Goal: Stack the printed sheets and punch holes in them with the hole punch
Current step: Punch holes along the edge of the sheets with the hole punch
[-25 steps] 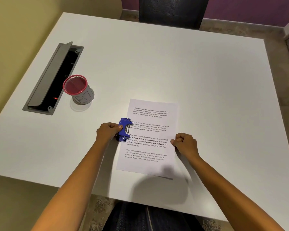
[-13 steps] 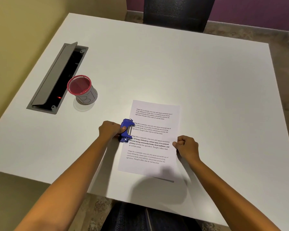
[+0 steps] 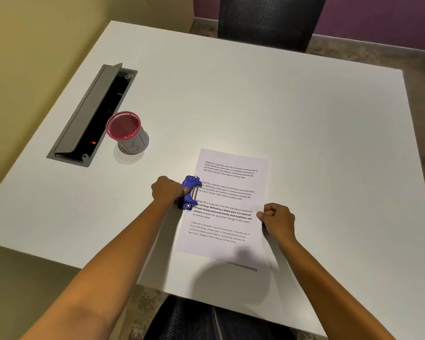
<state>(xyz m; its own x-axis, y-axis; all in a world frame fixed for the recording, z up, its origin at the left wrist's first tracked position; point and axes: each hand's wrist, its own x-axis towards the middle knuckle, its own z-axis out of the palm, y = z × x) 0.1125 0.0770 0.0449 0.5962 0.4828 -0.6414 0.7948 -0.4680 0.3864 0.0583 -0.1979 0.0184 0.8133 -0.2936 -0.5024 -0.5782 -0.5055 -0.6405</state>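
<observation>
A stack of printed sheets [image 3: 227,224] lies on the white table [image 3: 292,133], near its front edge. A blue hole punch [image 3: 190,192] sits over the middle of the stack's left edge. My left hand [image 3: 167,190] grips the punch from the left, thumb on its blue lever. My right hand [image 3: 277,220] is closed in a fist and pinches the right edge of the sheets. The near right corner of the stack is slightly lifted and casts a shadow.
A pink-rimmed mesh cup [image 3: 128,132] stands left of the sheets. Beyond it, an open grey cable hatch [image 3: 91,114] is set into the tabletop. A dark chair [image 3: 268,20] stands at the far side. A yellow wall runs along the left.
Both hands, the punch and the sheets keep the same positions on the table. Only the camera view has shifted slightly.
</observation>
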